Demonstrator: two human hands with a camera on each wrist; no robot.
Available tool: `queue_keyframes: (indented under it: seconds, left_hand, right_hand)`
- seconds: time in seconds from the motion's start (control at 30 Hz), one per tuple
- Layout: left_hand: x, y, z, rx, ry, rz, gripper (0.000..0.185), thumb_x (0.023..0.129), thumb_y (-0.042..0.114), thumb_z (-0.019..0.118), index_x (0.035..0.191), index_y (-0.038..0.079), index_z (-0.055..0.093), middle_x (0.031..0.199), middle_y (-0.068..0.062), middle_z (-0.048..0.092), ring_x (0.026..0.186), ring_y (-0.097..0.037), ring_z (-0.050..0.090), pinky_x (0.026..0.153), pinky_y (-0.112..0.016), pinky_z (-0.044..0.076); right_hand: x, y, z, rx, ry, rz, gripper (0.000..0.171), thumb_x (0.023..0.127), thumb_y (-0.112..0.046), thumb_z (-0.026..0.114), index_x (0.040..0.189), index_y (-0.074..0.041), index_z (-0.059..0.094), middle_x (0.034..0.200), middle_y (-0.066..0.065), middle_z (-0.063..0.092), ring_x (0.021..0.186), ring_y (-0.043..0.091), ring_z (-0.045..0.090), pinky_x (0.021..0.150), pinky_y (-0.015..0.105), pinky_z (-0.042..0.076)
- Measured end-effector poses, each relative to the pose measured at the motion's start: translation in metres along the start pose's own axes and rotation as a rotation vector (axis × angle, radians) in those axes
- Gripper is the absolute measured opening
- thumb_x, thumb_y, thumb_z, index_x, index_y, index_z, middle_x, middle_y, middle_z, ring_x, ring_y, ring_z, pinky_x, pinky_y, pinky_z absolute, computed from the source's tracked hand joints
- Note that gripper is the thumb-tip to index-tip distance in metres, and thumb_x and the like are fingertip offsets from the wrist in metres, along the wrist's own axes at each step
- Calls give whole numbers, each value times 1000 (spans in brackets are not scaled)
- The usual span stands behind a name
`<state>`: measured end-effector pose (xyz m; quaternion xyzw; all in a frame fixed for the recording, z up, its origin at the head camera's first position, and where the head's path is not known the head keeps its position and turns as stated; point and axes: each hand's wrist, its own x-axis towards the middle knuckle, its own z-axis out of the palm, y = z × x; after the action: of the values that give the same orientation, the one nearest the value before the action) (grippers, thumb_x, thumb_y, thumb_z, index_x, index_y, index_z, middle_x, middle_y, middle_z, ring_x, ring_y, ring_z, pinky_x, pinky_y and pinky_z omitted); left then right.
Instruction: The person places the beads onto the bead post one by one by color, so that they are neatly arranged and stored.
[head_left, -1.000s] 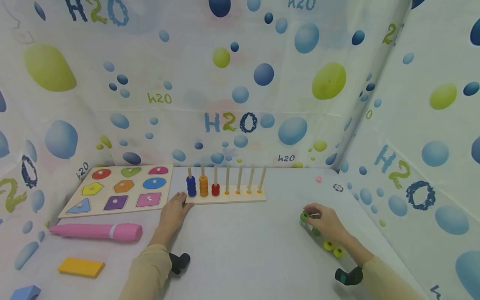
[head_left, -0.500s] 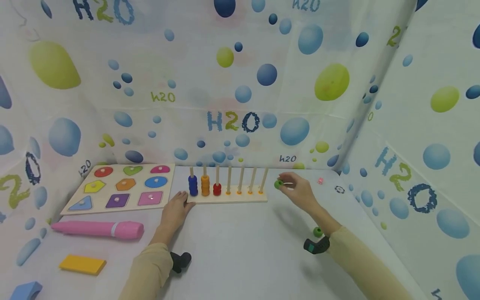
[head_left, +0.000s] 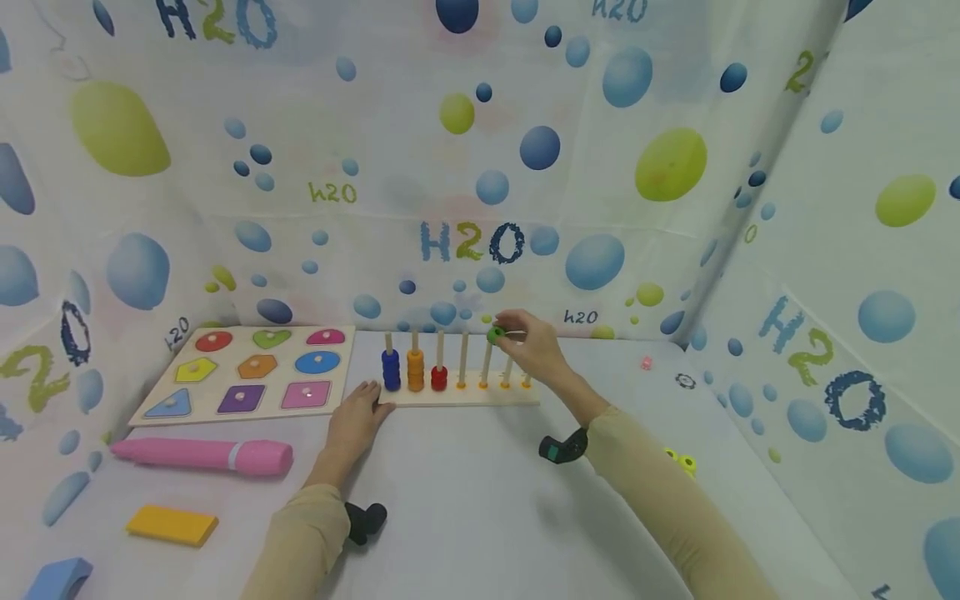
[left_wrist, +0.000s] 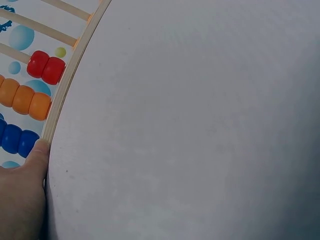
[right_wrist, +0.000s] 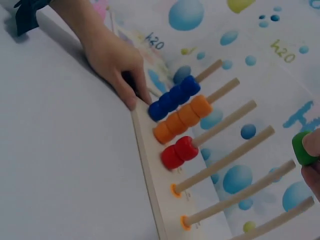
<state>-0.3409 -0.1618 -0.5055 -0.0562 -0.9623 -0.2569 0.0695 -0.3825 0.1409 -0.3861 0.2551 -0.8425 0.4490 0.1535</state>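
Observation:
A wooden peg board stands along the table's back edge with a row of upright pegs. Its three leftmost pegs carry blue beads, orange beads and red beads. My left hand grips the board's left end, thumb along the front edge in the left wrist view. Between thumb and fingers of my right hand is a green bead, held close to the tip of a bare peg. Whether bead and peg touch, I cannot tell. The right hand partly hides the rightmost pegs.
Yellow-green beads lie at the right, partly behind my sleeve. A shape puzzle board, a pink pen-shaped toy, a yellow block and a blue block lie at the left. A small pink object is at the back right.
My right hand has picked up the green bead from the right side of the table and carried it left to above the pegs. The left hand stays on the board's end.

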Motion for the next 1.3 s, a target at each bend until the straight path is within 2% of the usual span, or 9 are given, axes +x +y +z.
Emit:
queue_keyframes:
  seconds: [0.17, 0.27, 0.4, 0.67, 1.03, 1.3]
  left_hand:
    - [0, -1, 0, -2, 1, 5, 56, 94, 29, 59, 135, -7, 45, 138, -24, 44, 132, -39, 35, 107, -53, 29]
    - [1, -1, 0, 7, 3, 6, 56, 94, 29, 59, 134, -7, 46, 138, -24, 45, 131, -39, 36, 107, -53, 30]
    - [0, 1, 0, 4, 8, 8, 55, 94, 28, 60, 133, -8, 47, 137, -25, 45, 131, -39, 37, 107, -53, 31]
    - [-3, 2, 0, 0, 19, 10, 55, 93, 29, 61, 133, -7, 47, 137, -24, 46, 130, -39, 38, 106, -52, 32]
    - [-1, 2, -1, 2, 19, 9, 56, 93, 29, 61, 133, -7, 47, 137, -24, 45, 130, -39, 38, 106, -53, 32]
    - [-1, -1, 0, 5, 12, 6, 56, 94, 30, 60, 134, -8, 46, 138, -24, 45, 132, -38, 36, 107, -52, 31]
  right_hand:
    - [12, -7, 17, 15, -19, 16, 31, 86, -2, 67, 115, 0, 58, 108, 12, 66, 96, 20, 65, 84, 20, 52]
    - [17, -9, 24, 17, -25, -6, 31, 85, -1, 67, 115, 0, 58, 108, 13, 67, 95, 20, 66, 83, 21, 53]
    - [24, -10, 30, 27, -44, -35, 31, 85, 3, 66, 115, 2, 57, 109, 15, 66, 95, 22, 65, 83, 21, 53]
    - [29, -13, 38, -9, -81, -13, 31, 86, 4, 64, 116, 3, 56, 108, 16, 65, 96, 23, 65, 84, 19, 52]
    - [32, -17, 33, -43, -53, -18, 30, 86, 4, 62, 115, 0, 57, 106, 14, 66, 97, 20, 64, 83, 18, 52]
    - [14, -11, 18, -19, -6, 4, 27, 87, 0, 64, 113, -2, 59, 105, 9, 67, 96, 18, 64, 83, 21, 53]
